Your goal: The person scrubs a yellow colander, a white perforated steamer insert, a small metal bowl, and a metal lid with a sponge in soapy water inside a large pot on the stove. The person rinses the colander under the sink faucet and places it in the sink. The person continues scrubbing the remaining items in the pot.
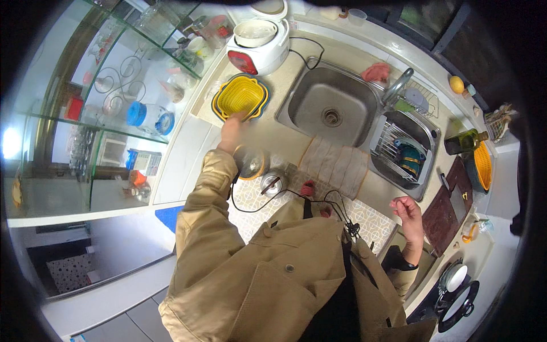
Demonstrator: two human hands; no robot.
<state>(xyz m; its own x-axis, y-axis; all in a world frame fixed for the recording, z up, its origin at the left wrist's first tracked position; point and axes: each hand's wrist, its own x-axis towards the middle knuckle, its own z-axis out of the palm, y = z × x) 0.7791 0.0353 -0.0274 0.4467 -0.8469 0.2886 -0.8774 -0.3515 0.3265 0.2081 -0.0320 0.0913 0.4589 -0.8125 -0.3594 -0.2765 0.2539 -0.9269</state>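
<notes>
My left hand is at the near rim of a yellow plastic colander basket, which sits nested with others, one blue-rimmed, on the counter. Whether its fingers grip the rim is not clear. Over the floor near the counter's front edge, my right hand hangs with its fingers curled, and I see nothing certain in it. A white rice cooker with an open lid stands just beyond the baskets. To their right is the steel sink basin, with a striped cloth draped over its front edge.
A dish rack holding dishes fills the second basin. The faucet, a green bottle, a dark red cutting board with a knife, and an orange colander are at right. Glass shelves with jars stand left; a lidded pot is below.
</notes>
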